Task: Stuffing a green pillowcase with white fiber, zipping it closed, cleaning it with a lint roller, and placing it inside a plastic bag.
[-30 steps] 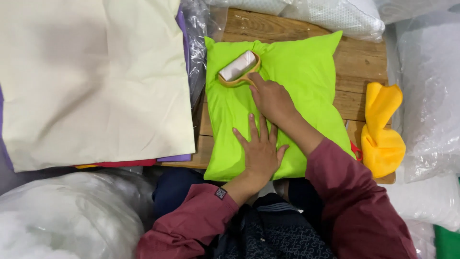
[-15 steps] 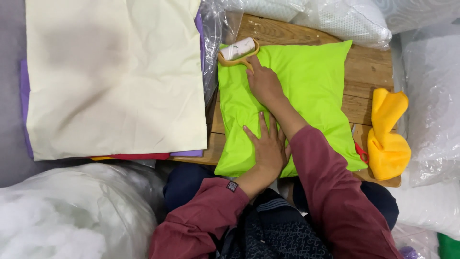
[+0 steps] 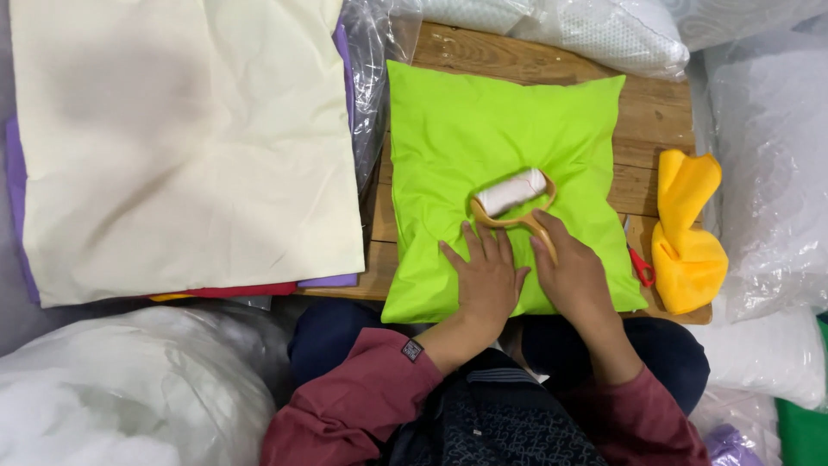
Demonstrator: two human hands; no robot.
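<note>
Lint roller (image 3: 512,192) sits mid green pillow (image 3: 500,155) on wooden bench (image 3: 660,112). Right hand (image 3: 573,276) clamped on its handle; left hand (image 3: 485,274) flat, fingers spread, on pillow just beside. Cream fabric stack (image 3: 181,147) at left, yellow cloth (image 3: 686,237) & red scissors (image 3: 640,267) at right, plastic-bagged stuffing (image 3: 129,388) around.

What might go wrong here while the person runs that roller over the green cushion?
The left hand lies flat just behind the lint roller that the right hand grips, so a pull toward the body might run over its fingers. The green cushion overhangs the wooden table's near edge and might slide off. Red-handled scissors lie close to the right wrist, a possible snag.
</note>
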